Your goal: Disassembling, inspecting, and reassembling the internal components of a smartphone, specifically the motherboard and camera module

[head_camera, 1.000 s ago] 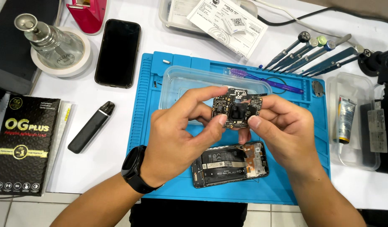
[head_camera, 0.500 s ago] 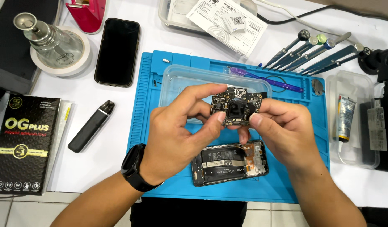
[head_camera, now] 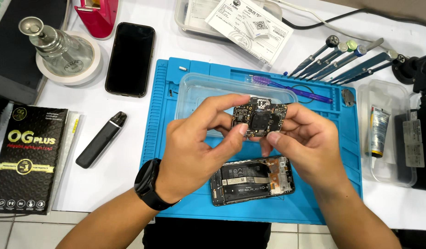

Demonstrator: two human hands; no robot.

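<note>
Both my hands hold a small dark circuit board [head_camera: 260, 119] above a blue work mat [head_camera: 162, 115]. My left hand [head_camera: 194, 143], with a black watch on its wrist, pinches the board's left edge between thumb and forefinger. My right hand [head_camera: 305, 143] grips the right and lower edge. Below the hands an opened phone body [head_camera: 252, 180] lies flat on the mat, its battery and inner parts showing. A clear plastic tray [head_camera: 194, 90] stands on the mat behind the board.
A black phone [head_camera: 130, 59] lies face up at the upper left beside a glass bottle [head_camera: 56, 46] on a tape roll. A black box [head_camera: 26, 159] and dark slim device [head_camera: 101, 139] lie left. Screwdrivers [head_camera: 342, 57], a purple brush [head_camera: 291, 90] and a glue tube [head_camera: 379, 131] are right.
The board has tilted slightly and shifted a little in my fingers. The opened phone body and the other things stay where they were.
</note>
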